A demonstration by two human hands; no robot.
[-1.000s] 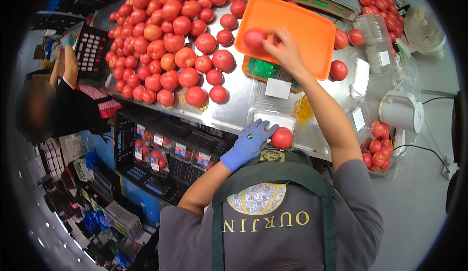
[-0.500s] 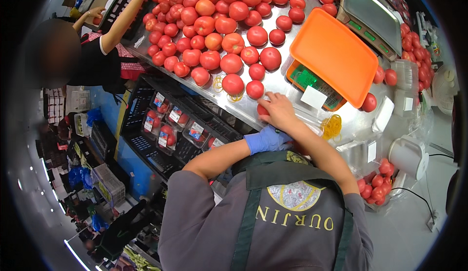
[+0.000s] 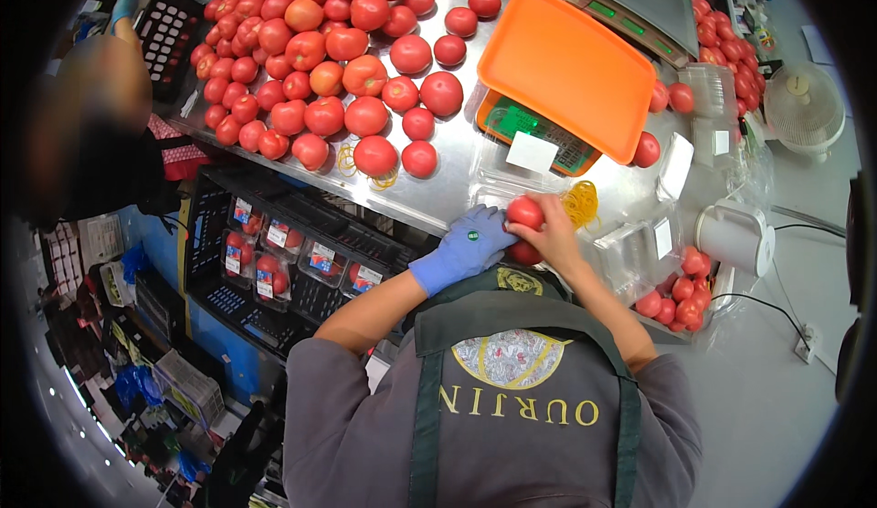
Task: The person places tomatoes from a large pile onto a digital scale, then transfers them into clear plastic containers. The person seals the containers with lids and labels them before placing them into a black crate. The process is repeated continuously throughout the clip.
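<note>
Close to my body at the table edge, my bare right hand (image 3: pixel 555 241) grips a round red tomato (image 3: pixel 524 212) between thumb and fingers. My left hand (image 3: pixel 473 241), in a blue-violet glove, is beside it, curled against a second tomato (image 3: pixel 525 253) just below the first; its fingertips are partly hidden. Beyond both hands sits a clear plastic tray (image 3: pixel 502 174) on the metal table (image 3: pixel 402 199). A loose heap of tomatoes (image 3: pixel 365 116) spreads over the table's far left.
An orange tray (image 3: pixel 566 69) rests tilted over a scale with a lit green display. Another scale (image 3: pixel 630 5) stands behind. Yellow rubber bands (image 3: pixel 580 204), clear containers (image 3: pixel 630 257) and a white jug (image 3: pixel 734 237) are at right. Below left, a black crate (image 3: pixel 224 275) holds packed tomatoes.
My right hand has lifted a tomato off the table and drawn it back to my left hand. The gloved hand has come out from under my right forearm. The view has shifted right.
</note>
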